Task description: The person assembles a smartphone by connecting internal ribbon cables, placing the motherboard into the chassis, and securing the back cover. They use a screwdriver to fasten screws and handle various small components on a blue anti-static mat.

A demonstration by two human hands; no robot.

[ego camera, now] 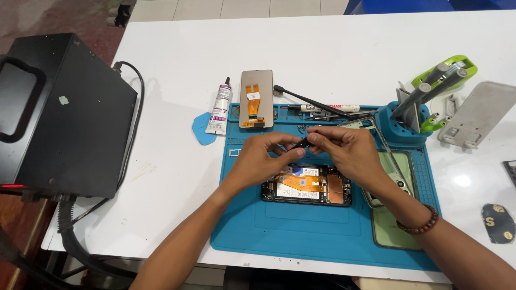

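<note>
My left hand [263,158] and my right hand [346,150] meet above an opened phone [306,185] lying on a blue work mat [301,231]. Between the fingertips of both hands is a small black part [303,143]. The phone shows its circuit board, an orange flex cable and a copper patch. A beaded bracelet [418,223] is on my right wrist. A pale green back cover [395,215] lies on the mat under my right forearm.
A black box-shaped machine [59,113] with cables stands at the left. A glue tube [220,107], a blue pick [201,129], a detached screen [256,98], a brush [312,100], a blue tool holder [406,121] and a grey stand [475,115] lie beyond the mat's far edge.
</note>
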